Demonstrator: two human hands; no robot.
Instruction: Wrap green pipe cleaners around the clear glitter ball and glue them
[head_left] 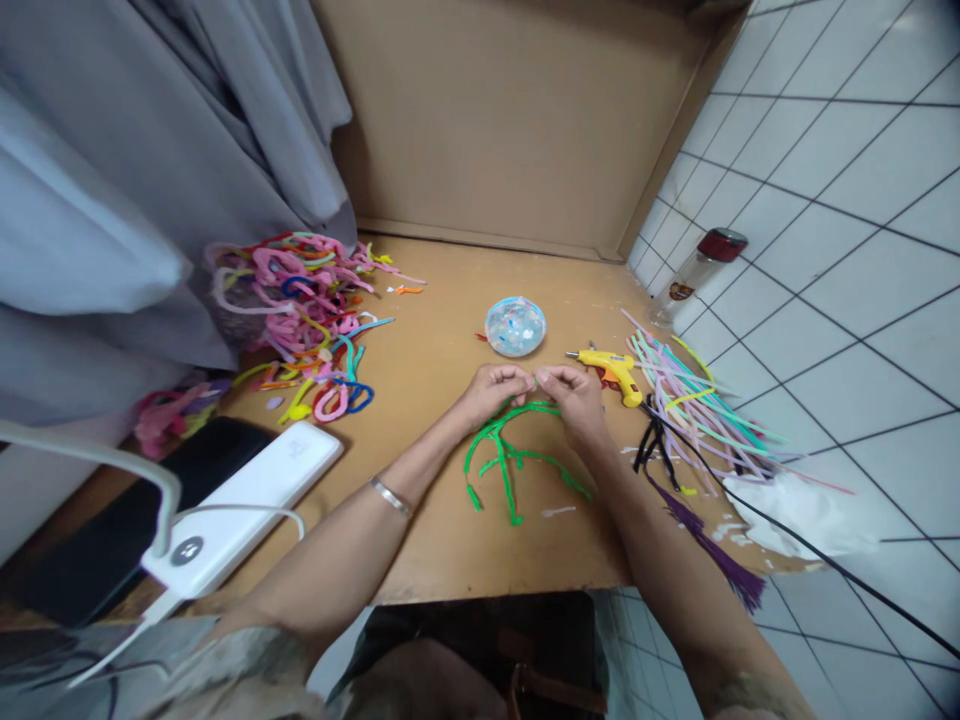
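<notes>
A shape of bent green pipe cleaners (508, 470) with several branches hangs or rests just below my hands, over the table's middle. My left hand (497, 392) is closed in a pinch at its upper part. My right hand (574, 398) is pinched too, its fingertips almost touching those of the left. A thin bit of green shows between the fingertips, but most of what they grip is hidden. Just beyond the hands sits a small round clear container (516, 327) with colourful bits in it. A yellow glue gun (611, 373) lies beside my right hand.
Loose pipe cleaners (300, 300) are heaped at the left by a grey curtain (247, 110). Pastel pipe cleaners (697, 400), a purple tassel (712, 545) and a clear bottle (701, 265) are at right. A white power bank (247, 505) with cables lies at left; the glue gun's black cord (795, 535) trails right.
</notes>
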